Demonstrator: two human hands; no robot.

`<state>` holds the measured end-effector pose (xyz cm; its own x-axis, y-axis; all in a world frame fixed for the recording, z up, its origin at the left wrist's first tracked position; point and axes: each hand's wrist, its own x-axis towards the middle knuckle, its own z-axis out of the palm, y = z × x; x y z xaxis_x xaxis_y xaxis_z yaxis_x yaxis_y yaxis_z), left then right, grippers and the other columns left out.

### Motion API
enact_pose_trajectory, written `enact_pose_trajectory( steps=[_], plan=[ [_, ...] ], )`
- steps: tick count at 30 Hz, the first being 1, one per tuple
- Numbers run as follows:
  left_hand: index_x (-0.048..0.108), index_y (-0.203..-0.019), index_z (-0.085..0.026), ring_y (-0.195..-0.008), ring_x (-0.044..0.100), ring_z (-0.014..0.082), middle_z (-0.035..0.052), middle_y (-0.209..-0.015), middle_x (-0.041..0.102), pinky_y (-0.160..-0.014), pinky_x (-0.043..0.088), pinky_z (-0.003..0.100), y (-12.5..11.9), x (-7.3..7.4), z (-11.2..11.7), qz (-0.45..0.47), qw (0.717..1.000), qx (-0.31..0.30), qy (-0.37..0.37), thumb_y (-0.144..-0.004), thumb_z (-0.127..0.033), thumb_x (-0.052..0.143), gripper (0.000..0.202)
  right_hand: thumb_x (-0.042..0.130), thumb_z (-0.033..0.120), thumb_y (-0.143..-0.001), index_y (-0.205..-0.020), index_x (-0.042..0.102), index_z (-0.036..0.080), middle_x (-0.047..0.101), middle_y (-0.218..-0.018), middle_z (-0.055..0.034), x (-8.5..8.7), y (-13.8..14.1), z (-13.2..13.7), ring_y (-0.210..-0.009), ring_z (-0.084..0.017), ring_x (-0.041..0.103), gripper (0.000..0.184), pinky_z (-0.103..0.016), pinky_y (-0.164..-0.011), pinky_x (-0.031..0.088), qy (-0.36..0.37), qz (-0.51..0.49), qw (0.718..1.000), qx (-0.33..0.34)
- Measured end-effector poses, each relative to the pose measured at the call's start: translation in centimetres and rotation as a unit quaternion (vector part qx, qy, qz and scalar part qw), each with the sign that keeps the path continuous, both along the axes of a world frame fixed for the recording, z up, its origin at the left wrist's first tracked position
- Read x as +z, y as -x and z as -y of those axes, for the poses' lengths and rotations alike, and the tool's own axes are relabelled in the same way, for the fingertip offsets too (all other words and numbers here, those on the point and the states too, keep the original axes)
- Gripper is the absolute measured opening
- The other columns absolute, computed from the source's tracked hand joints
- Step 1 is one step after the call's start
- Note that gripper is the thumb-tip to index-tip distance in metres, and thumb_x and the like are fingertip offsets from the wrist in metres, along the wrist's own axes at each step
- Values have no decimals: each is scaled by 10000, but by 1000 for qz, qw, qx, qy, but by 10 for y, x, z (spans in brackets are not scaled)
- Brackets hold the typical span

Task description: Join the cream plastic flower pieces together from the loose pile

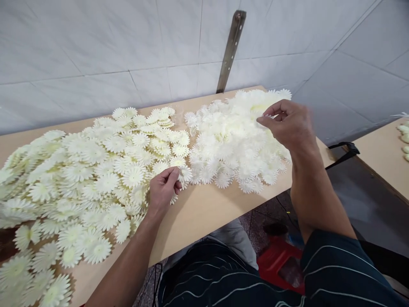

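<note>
One left hand [163, 187] pinches a frilly, pale flower [185, 173] beside one big yellowish pile [96, 175] on one flat table [198, 209], and one right hand [292, 125], fingertips together, maybe on a white bit [269, 116], hangs over one fluffy white pile [230, 145].

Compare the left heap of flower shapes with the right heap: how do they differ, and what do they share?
Colour: the left heap is cream with yellowish tints; the right heap looks whiter overall.
Spread: the left heap reaches the picture's left edge; the right heap is more compact.
Texture: the left heap's pieces look more solid, while the right heap's seem filmier.
Both hold many-petalled flower shapes and lie on a wooden table.
</note>
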<state>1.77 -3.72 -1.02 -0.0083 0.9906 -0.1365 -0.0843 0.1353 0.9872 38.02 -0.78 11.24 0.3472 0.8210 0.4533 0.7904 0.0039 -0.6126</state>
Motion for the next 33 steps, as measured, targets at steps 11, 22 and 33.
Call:
enact_pose_trajectory(
  steps=[11,22,33],
  plan=[
    [830,-892,-169,-389,473,91,-34,-508,594,-383,378,205,-2,0,3,-29,1000,3,-8,-813,-575,856,414,798,304,-876,-876,759,216,745,-784,-57,1,13,-4,-638,-208,682,96,-377,-598,560,9,-38,999,-27],
    [834,-933,-199,-502,546,110,-33,-561,631,-535,452,239,-5,1,13,-81,989,13,-125,-935,-558,790,361,724,670,-974,-974,818,212,826,-946,-83,-62,169,14,-741,-202,655,467,-339,-703,469,231,-32,906,352],
    [731,-1017,-202,-399,519,107,-47,-532,613,-404,412,228,-4,1,10,25,999,-9,-42,-891,-821,730,632,467,797,-1012,-649,406,242,416,-597,18,-78,176,8,-623,-153,406,665,-331,-631,301,211,-40,906,365]
  ],
)
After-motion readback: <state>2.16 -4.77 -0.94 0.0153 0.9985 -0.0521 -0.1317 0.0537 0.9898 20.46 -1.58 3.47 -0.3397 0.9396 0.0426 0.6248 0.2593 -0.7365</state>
